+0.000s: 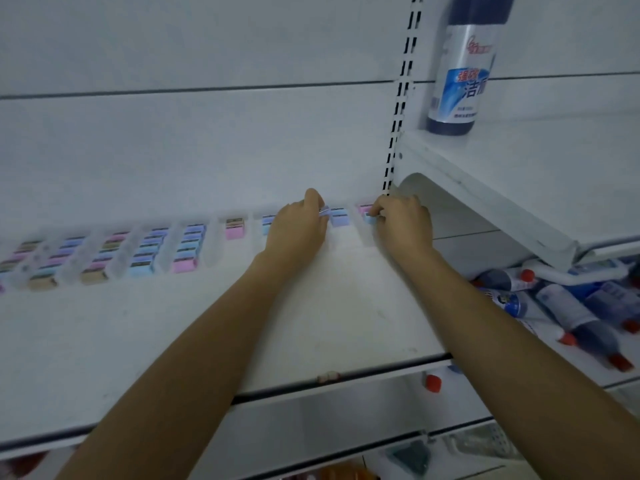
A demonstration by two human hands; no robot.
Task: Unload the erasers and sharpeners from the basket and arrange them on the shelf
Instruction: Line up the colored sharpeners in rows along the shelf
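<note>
Both my hands are far back on the shelf (207, 323), up at 12 o'clock from me. My left hand (298, 228) has its fingers curled and pinches a little eraser (324, 211), which sticks out at about 2 o'clock from my knuckles. My right hand (403, 223) has its fingers curled too and pinches a blue eraser (370, 220), which sits at 9 o'clock from those fingers, right at their tips. A pink eraser (363, 208) lies just behind the blue one, at 12 o'clock from it, and they look like they touch. A purple eraser (338, 217) lies between my two hands, close to both. Each eraser lies with its long side going from 9 to 3 o'clock. The full rows (145, 251) off at 9 o'clock run from 12 toward 6. I think the blue one should slide down snug in front of the pink one, and my right hand is the nearer one for that. I think the little eraser goes in the next row over, by my left hand. I cannot see the basket.
</note>
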